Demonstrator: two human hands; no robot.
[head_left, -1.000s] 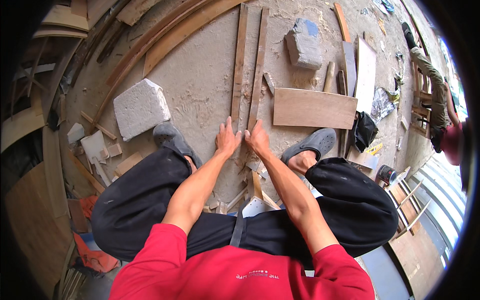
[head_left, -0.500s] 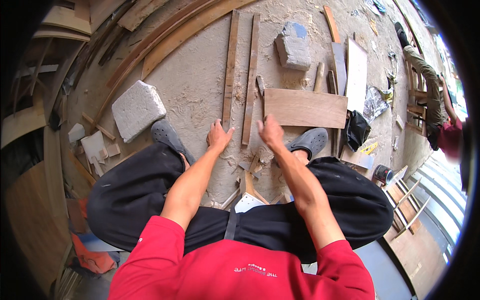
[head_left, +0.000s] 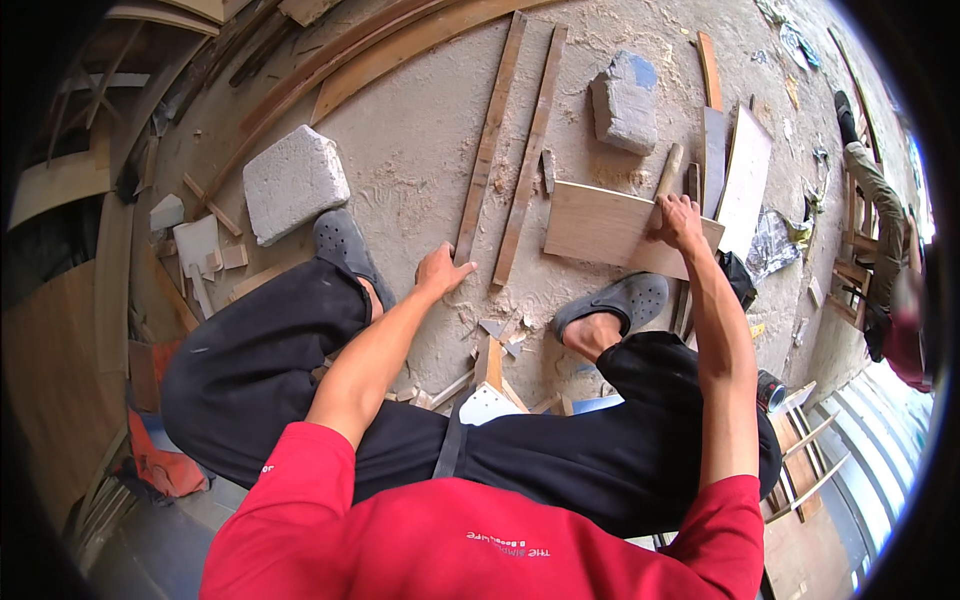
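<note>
My left hand point(head_left: 442, 271) is at the near end of a long narrow wooden strip point(head_left: 490, 140), thumb on one side and fingers on the other. A second strip point(head_left: 533, 150) lies beside it, nearly parallel. To the right, my right hand point(head_left: 681, 222) grips a flat plywood board point(head_left: 595, 222) near its right end, fingers over the far edge. The board looks slightly tilted off the ground. Just beyond it lies a round wooden handle point(head_left: 670, 168), its lower end hidden by the board. A small dark piece point(head_left: 548, 171) rests by the board's far left corner.
A white block point(head_left: 296, 185) stands at the left, a blue-topped one point(head_left: 625, 105) beyond the board. A pale panel point(head_left: 746, 180) and a grey strip point(head_left: 714, 160) lie at the right. Offcuts point(head_left: 490, 365) lie between my feet. Another person point(head_left: 880, 230) is at the far right.
My right hand has moved right, from beside the board's left end to a grip near its right end, and the board has shifted and tilted. My left hand stays by the strip's end.
</note>
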